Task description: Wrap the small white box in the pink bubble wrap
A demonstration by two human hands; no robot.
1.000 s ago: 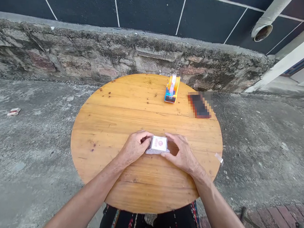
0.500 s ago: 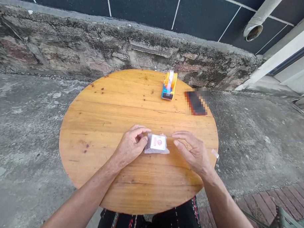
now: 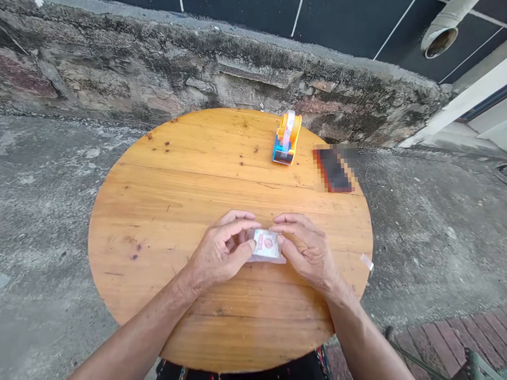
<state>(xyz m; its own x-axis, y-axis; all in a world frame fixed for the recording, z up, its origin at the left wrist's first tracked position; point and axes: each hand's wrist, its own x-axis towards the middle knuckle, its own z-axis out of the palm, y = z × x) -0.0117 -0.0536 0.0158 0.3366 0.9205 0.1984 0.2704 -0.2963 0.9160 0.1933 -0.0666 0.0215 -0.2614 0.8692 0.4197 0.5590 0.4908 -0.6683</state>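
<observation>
A small wrapped packet (image 3: pixel 267 244), white with red print inside a cloudy clear wrapping, lies on the round wooden table (image 3: pixel 174 193). My left hand (image 3: pixel 222 246) grips its left side, thumb on the near left part and fingers along the back edge. From the other side, my right hand (image 3: pixel 305 249) has its thumb and fingertips on the right edge of the packet. The middle of the packet shows between both hands.
A yellow and blue tape dispenser (image 3: pixel 287 138) stands at the table's back. To its right lies a dark, red-edged item (image 3: pixel 335 169), pixelated. A tape strip (image 3: pixel 367 262) sticks to the right rim. Behind runs a stone wall (image 3: pixel 150 77).
My right hand has moved left, from beside the packet onto its right edge. My left hand has come further over the left side. The view has shifted slightly.
</observation>
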